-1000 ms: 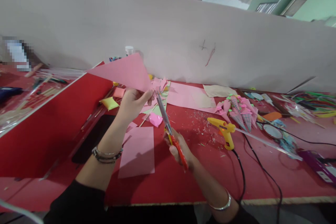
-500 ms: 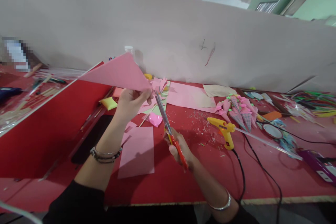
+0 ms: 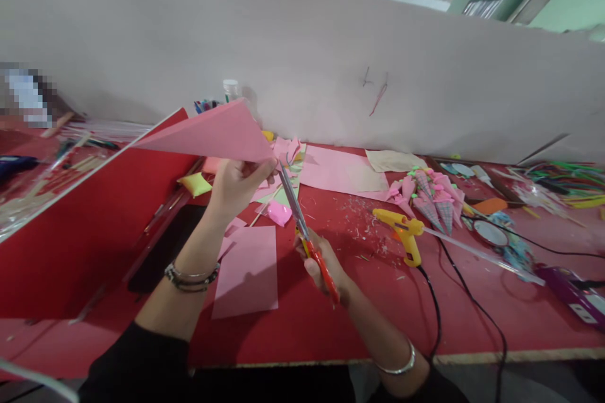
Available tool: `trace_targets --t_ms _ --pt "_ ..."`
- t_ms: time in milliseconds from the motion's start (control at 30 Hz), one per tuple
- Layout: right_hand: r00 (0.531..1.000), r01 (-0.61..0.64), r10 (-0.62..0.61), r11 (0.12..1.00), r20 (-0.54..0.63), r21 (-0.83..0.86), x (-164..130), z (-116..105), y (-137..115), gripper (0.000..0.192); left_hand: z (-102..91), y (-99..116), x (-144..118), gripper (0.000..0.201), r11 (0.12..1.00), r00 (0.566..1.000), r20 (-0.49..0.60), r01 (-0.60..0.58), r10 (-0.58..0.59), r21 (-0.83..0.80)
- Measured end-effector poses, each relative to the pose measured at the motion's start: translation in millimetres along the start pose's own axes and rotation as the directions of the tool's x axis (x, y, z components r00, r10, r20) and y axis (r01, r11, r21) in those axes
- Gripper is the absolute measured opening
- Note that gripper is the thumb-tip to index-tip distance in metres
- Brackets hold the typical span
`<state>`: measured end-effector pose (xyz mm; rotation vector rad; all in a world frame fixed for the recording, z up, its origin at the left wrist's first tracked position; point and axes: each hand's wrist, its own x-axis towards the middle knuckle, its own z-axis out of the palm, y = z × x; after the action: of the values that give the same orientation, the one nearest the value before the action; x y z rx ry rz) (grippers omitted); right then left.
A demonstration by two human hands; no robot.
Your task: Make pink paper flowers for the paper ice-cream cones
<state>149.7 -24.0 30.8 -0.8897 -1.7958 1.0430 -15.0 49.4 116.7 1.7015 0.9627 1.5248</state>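
My left hand (image 3: 239,186) is closed on a sheet of pink paper (image 3: 212,135), pinching it near its right corner above the table. In my right hand (image 3: 324,261) is a pair of scissors (image 3: 319,267) with red and yellow handles. The blades point up and away, and their tips meet the corner of the paper beside my left fingertips. Whether the tips cut into the paper I cannot tell. A pink rectangle of paper (image 3: 248,274) lies on the table below my left hand. Close by it are a bright pink packet (image 3: 278,213) and a yellow packet (image 3: 196,184).
A yellow glue gun (image 3: 404,233) with a black cord lies right of my right hand. Behind it are small pink cones (image 3: 435,198). A large pink sheet (image 3: 340,170) lies by the grey partition (image 3: 302,50). A red board (image 3: 94,220) slants at left.
The free end of the pink paper has shifted slightly and looks narrower. Both hands stay nearly in place, with the scissor tips still at the paper's corner.
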Motion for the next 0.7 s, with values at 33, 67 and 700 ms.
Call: trace_targets --t_ms 33,67,700 --pt "1.000 0.008 -0.008 1.000 -0.005 -0.003 0.0 0.1 0.0 0.043 0.1 0.3 -0.4 0.016 1.000 1.000 0.010 -0.008 0.007 0.006" --pt "1.000 0.012 -0.012 1.000 -0.011 -0.006 0.0 0.1 0.0 0.043 0.4 0.6 -0.8 0.016 1.000 1.000 0.021 -0.009 0.009 0.013" --pt "0.995 -0.099 0.101 0.993 -0.019 0.059 -3.2 0.2 0.1 0.043 9.2 -5.3 2.4 0.016 0.984 0.987 0.040 0.159 -0.156 -0.076"
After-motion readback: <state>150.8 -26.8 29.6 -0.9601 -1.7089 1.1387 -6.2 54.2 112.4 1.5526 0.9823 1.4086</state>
